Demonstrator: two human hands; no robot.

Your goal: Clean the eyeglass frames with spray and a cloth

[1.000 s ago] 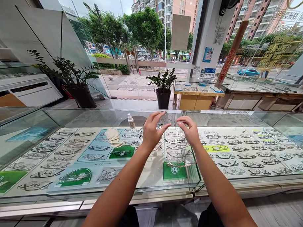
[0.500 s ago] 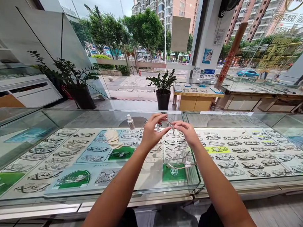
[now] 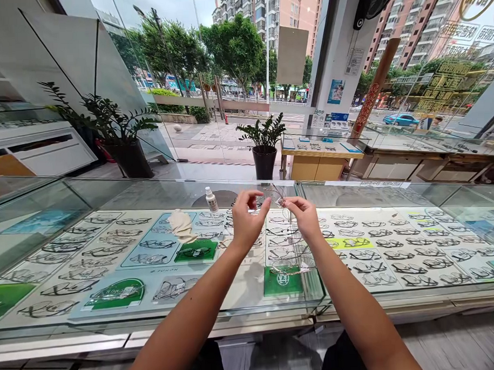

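Observation:
My right hand (image 3: 303,214) pinches a thin-framed pair of eyeglasses (image 3: 278,196) between thumb and fingers, above the glass counter. Just to the left, my left hand (image 3: 248,216) is open, its thumb and forefinger apart. No contact shows between it and the glasses. On the counter top, left of my hands, stand a small white bottle (image 3: 211,199) and, nearer to me, a crumpled cream cloth (image 3: 182,226). The lenses are too fine and pale to make out clearly.
Rows of eyeglasses lie inside the glass display counter (image 3: 259,307), with a green card (image 3: 275,287) under my forearms' gap. Beyond the counter are a potted plant (image 3: 264,160), another at the left (image 3: 130,156), and a low display case (image 3: 323,166) by the window.
My left hand has let go of the eyeglasses and drawn slightly left, its fingers spreading. The glasses stay in my right hand. The view has shifted slightly.

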